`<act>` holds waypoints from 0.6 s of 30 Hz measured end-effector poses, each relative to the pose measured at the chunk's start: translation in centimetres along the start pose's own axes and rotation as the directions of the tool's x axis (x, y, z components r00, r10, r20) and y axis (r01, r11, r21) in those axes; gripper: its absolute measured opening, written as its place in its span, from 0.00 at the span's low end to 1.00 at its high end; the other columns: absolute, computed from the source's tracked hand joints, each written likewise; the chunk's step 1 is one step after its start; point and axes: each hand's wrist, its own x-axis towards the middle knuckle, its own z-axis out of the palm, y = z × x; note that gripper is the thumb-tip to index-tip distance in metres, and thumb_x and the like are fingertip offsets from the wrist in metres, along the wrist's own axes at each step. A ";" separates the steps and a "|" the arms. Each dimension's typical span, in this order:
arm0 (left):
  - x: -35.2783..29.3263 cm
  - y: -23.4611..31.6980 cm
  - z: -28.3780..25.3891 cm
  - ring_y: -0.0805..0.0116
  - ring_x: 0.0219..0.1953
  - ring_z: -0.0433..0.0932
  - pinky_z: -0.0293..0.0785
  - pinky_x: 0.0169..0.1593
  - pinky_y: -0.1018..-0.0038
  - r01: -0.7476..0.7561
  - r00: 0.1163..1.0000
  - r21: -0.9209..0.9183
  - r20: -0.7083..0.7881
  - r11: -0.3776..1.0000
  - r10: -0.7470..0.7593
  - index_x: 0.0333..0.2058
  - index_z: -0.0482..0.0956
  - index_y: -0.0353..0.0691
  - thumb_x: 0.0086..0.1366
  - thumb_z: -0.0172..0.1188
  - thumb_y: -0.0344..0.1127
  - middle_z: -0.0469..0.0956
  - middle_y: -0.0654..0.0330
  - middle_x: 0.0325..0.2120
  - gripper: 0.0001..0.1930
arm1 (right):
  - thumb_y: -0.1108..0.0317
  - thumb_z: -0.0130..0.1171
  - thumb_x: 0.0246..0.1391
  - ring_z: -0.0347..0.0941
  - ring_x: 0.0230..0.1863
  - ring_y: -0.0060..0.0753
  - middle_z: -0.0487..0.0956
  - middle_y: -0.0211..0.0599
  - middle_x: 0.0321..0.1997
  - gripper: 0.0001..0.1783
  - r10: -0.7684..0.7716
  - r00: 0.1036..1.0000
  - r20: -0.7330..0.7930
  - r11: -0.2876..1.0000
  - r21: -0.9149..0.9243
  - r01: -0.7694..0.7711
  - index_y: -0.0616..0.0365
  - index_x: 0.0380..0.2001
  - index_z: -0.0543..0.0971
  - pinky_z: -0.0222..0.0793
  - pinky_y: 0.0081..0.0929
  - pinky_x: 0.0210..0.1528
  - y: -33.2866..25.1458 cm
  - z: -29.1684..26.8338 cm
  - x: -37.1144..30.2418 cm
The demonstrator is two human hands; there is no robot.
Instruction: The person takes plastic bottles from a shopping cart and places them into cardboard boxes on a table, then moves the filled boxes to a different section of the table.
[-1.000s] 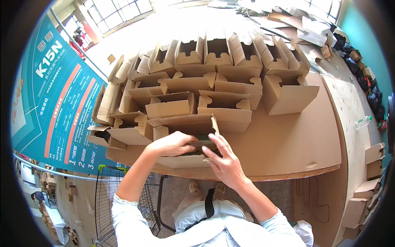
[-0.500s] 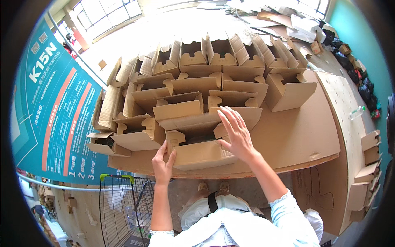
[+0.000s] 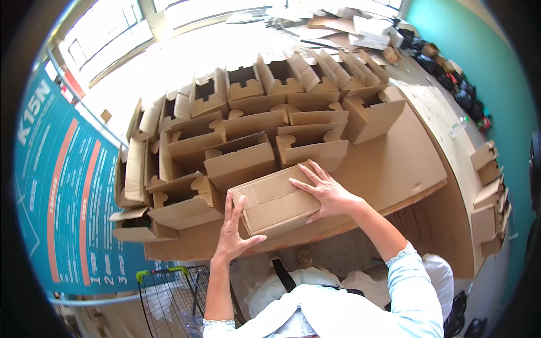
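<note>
A brown cardboard box (image 3: 276, 200) with its lid closed lies at the table's front edge, between my two hands. My left hand (image 3: 230, 234) grips its left end, fingers up along the side and thumb at the near lower corner. Across the right end of the lid, my right hand (image 3: 327, 194) spreads its fingers, with the thumb bent over the near edge. Just behind stand open cardboard boxes with raised flaps, among them one box (image 3: 239, 160) behind the left half and another box (image 3: 313, 147) behind the right. The closed box's contents are hidden.
Several open boxes (image 3: 245, 84) stand in packed rows across the cardboard-covered table (image 3: 394, 163). A blue-green banner (image 3: 62, 186) rises at the left, and a black wire cart (image 3: 169, 298) stands below the table's left front. More boxes (image 3: 487, 219) sit at the far right.
The box's lid has been folded down and now covers its opening. My right hand has come down onto the lid; my left hand stays at the left end. The view has shifted slightly.
</note>
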 end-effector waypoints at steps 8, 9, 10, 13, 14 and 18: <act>-0.3 -4.7 2.7 0.56 0.54 0.74 0.71 0.58 0.66 0.283 0.947 -0.193 0.214 0.939 -0.241 0.62 0.50 0.32 0.38 0.81 0.32 0.72 0.49 0.54 0.57 | 0.54 0.80 0.27 0.55 0.67 0.69 0.35 0.53 0.76 0.72 0.293 0.943 0.158 0.951 -0.147 -0.271 0.36 0.72 0.43 0.67 0.48 0.60 -3.3 -0.5 0.9; -0.7 -5.0 3.2 0.57 0.53 0.75 0.72 0.57 0.66 0.259 0.947 -0.190 0.243 0.947 -0.211 0.62 0.51 0.32 0.38 0.81 0.32 0.73 0.48 0.53 0.56 | 0.54 0.80 0.27 0.57 0.65 0.69 0.35 0.54 0.76 0.72 0.304 0.938 0.166 0.949 -0.140 -0.283 0.36 0.72 0.43 0.69 0.46 0.59 -3.4 -0.5 0.5; -1.0 -5.2 3.9 0.57 0.53 0.75 0.72 0.57 0.66 0.236 0.945 -0.188 0.271 0.953 -0.181 0.61 0.52 0.32 0.38 0.80 0.32 0.73 0.48 0.52 0.54 | 0.55 0.79 0.29 0.63 0.61 0.65 0.37 0.53 0.76 0.69 0.276 0.955 0.104 0.953 -0.159 -0.258 0.35 0.72 0.45 0.72 0.42 0.57 -3.1 -0.3 -0.4; -1.6 -5.1 5.4 0.58 0.51 0.75 0.72 0.56 0.66 0.215 0.931 -0.186 0.336 0.959 -0.144 0.60 0.54 0.30 0.40 0.80 0.33 0.74 0.47 0.50 0.52 | 0.55 0.78 0.31 0.66 0.58 0.61 0.40 0.49 0.76 0.67 0.268 0.962 0.044 0.955 -0.140 -0.260 0.34 0.72 0.47 0.74 0.41 0.55 -2.8 0.0 -3.1; -1.5 -4.9 6.2 0.57 0.51 0.75 0.71 0.56 0.66 0.213 0.922 -0.186 0.362 0.959 -0.135 0.59 0.54 0.29 0.40 0.80 0.33 0.74 0.47 0.49 0.52 | 0.56 0.78 0.31 0.66 0.57 0.60 0.40 0.48 0.76 0.66 0.292 0.956 0.033 0.947 -0.150 -0.284 0.34 0.72 0.47 0.74 0.41 0.54 -2.4 0.1 -4.1; -0.9 -0.9 9.2 0.53 0.58 0.69 0.64 0.62 0.64 0.201 0.915 -0.193 0.388 0.960 -0.113 0.61 0.51 0.27 0.43 0.77 0.34 0.69 0.43 0.54 0.52 | 0.57 0.78 0.31 0.68 0.55 0.58 0.42 0.43 0.76 0.65 0.333 0.943 -0.004 0.928 -0.178 -0.328 0.33 0.71 0.49 0.75 0.41 0.53 -0.2 -0.3 -8.0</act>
